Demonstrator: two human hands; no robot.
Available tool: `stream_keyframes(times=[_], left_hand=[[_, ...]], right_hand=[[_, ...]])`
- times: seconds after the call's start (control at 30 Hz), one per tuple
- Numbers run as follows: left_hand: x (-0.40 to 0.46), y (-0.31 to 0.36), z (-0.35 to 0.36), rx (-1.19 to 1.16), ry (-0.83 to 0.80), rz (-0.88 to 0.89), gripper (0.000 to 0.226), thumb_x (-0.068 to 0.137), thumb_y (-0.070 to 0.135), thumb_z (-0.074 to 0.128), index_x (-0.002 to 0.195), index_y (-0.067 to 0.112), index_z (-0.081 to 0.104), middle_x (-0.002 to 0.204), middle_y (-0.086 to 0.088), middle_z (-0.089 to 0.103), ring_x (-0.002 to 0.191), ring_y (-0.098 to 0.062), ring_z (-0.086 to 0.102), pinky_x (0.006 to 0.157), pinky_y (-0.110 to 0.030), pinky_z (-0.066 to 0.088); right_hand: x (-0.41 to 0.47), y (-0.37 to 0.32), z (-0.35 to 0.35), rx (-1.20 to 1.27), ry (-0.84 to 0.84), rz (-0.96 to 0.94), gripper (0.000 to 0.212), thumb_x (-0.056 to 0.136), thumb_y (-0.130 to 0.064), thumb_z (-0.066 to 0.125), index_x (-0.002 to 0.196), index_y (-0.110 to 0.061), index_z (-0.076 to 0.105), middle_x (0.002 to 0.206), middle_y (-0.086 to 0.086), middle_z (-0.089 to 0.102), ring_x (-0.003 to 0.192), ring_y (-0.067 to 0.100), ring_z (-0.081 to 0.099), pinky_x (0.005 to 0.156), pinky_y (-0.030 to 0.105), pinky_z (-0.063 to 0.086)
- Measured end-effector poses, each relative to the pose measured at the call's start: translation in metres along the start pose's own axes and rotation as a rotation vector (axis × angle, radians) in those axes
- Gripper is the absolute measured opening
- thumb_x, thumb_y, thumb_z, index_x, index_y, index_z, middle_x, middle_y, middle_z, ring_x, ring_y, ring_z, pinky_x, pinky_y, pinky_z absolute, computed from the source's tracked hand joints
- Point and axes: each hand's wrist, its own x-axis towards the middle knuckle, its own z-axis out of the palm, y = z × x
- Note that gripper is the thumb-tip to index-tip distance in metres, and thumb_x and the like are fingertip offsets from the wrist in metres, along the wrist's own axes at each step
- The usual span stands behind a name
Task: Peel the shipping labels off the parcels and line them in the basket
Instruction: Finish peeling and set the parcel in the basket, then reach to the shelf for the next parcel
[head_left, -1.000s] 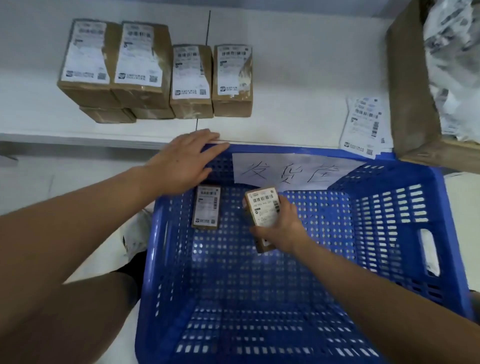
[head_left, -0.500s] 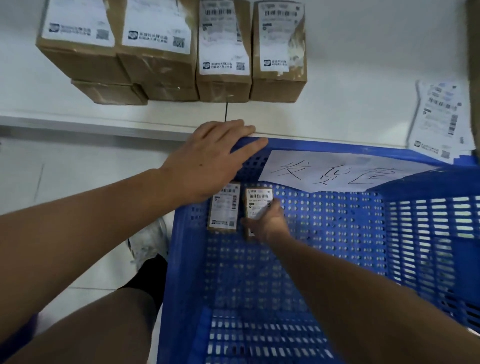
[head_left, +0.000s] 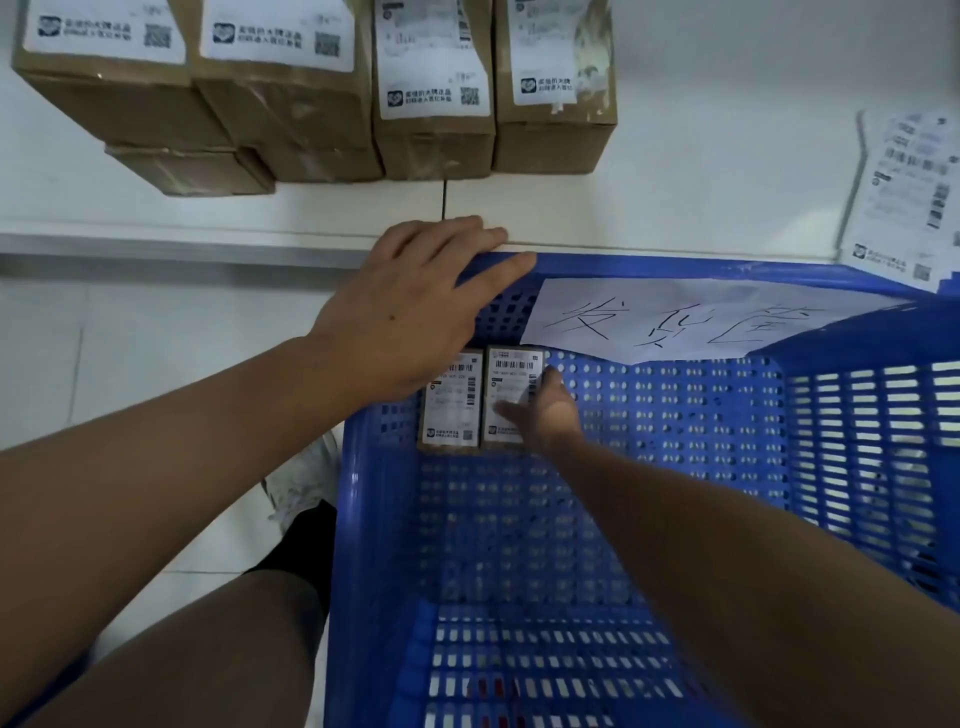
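Note:
A blue slatted basket (head_left: 675, 265) stands against the white table's edge. In its far left corner two small brown parcels with white labels lie side by side: the left parcel (head_left: 451, 410) and the right parcel (head_left: 511, 371). My right hand (head_left: 553, 415) holds the right parcel, thumb across its label and fingers at its right edge. My left hand (head_left: 405, 317) rests flat on the basket's far rim, fingers straight, partly covering the left parcel's top. Several larger labelled parcels (head_left: 434, 88) sit in a row on the table.
A white paper sign (head_left: 675, 322) with handwriting hangs inside the basket's far wall. A pile of loose shipping labels (head_left: 909, 192) lies on the white table (head_left: 701, 171) at the right. My leg and shoe (head_left: 301, 483) are left of the basket.
My right hand carried the second parcel down and left, setting it flat beside the first one. The view moved closer to the basket; my left hand stayed on the rim.

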Motion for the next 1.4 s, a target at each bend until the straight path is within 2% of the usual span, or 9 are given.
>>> stream_keyframes(times=[0.13,0.3,0.4,0.47,0.63,0.83,1.1,1.27,1.4], left_hand=[[0.002,0.002,-0.006,-0.009,-0.034,-0.007,0.067,0.096,0.017,0.064,0.158,0.020,0.039,0.158,-0.013,0.045,0.145,-0.034,0.040,0.114,-0.051,0.029],[0.006,0.009,-0.023,-0.067,-0.153,-0.033,0.070,0.099,0.026,0.066,0.161,0.020,0.034,0.161,-0.013,0.040,0.148,-0.034,0.037,0.119,-0.050,0.030],[0.009,0.019,-0.045,-0.111,-0.330,-0.123,0.070,0.106,0.038,0.051,0.165,0.024,0.016,0.171,-0.009,0.019,0.157,-0.030,0.017,0.126,-0.042,0.013],[0.010,0.030,-0.064,-0.137,-0.350,-0.190,0.066,0.108,0.042,0.046,0.165,0.023,0.019,0.169,-0.007,0.021,0.156,-0.027,0.019,0.126,-0.040,0.013],[0.014,0.044,-0.130,-0.208,-0.100,-0.267,0.049,0.104,0.033,0.055,0.151,0.018,0.050,0.149,-0.005,0.052,0.137,-0.024,0.047,0.116,-0.040,0.035],[0.006,-0.008,-0.200,-0.252,0.240,-0.576,0.047,0.101,0.032,0.060,0.145,0.018,0.056,0.148,-0.006,0.051,0.137,-0.026,0.046,0.116,-0.043,0.035],[-0.008,-0.103,-0.199,-0.108,-0.090,-0.780,0.108,0.077,0.096,0.034,0.165,0.037,0.009,0.174,-0.004,0.006,0.159,-0.032,0.008,0.125,-0.056,0.015],[-0.013,-0.132,-0.178,-0.122,-0.267,-0.729,0.132,0.054,0.107,0.030,0.162,0.043,-0.011,0.174,-0.004,-0.009,0.160,-0.036,-0.001,0.128,-0.053,0.009],[-0.016,-0.136,-0.155,-0.116,-0.297,-0.711,0.123,0.062,0.102,0.035,0.161,0.046,-0.012,0.174,-0.005,-0.009,0.159,-0.038,-0.002,0.128,-0.053,0.010]], right_hand=[[-0.021,-0.005,-0.028,-0.050,-0.024,-0.133,0.042,0.085,-0.014,0.080,0.101,-0.032,0.045,0.115,-0.003,0.068,0.108,0.025,0.069,0.089,0.049,0.060],[-0.092,-0.027,-0.091,-0.345,-0.005,-0.395,0.055,0.099,-0.023,0.066,0.147,-0.014,0.042,0.136,0.002,0.058,0.127,0.024,0.057,0.091,0.022,0.047],[-0.129,-0.034,-0.127,-0.457,0.046,-0.530,0.064,0.099,-0.035,0.063,0.154,-0.016,0.037,0.151,0.005,0.049,0.134,0.025,0.051,0.108,0.035,0.044],[-0.151,-0.041,-0.146,-0.506,0.061,-0.607,0.061,0.100,-0.038,0.061,0.153,-0.016,0.039,0.151,0.005,0.049,0.135,0.024,0.050,0.111,0.036,0.042],[-0.194,-0.085,-0.172,-0.596,0.122,-0.792,0.054,0.102,-0.038,0.056,0.151,-0.020,0.041,0.151,0.001,0.048,0.135,0.020,0.050,0.110,0.035,0.041],[-0.216,-0.174,-0.146,-0.587,0.177,-0.999,0.051,0.102,-0.038,0.056,0.148,-0.017,0.047,0.148,0.004,0.052,0.132,0.021,0.052,0.107,0.032,0.040],[-0.199,-0.291,-0.065,-0.455,0.197,-0.972,0.072,0.098,-0.057,0.052,0.156,-0.018,0.034,0.161,0.010,0.030,0.148,0.027,0.030,0.119,0.042,0.027],[-0.176,-0.321,-0.022,-0.351,0.186,-0.826,0.101,0.086,-0.074,0.055,0.159,-0.014,0.022,0.166,0.013,0.016,0.152,0.035,0.021,0.122,0.050,0.027],[-0.167,-0.324,-0.005,-0.338,0.254,-0.797,0.114,0.077,-0.071,0.070,0.157,-0.006,0.020,0.165,0.014,0.014,0.151,0.034,0.022,0.121,0.046,0.028]])
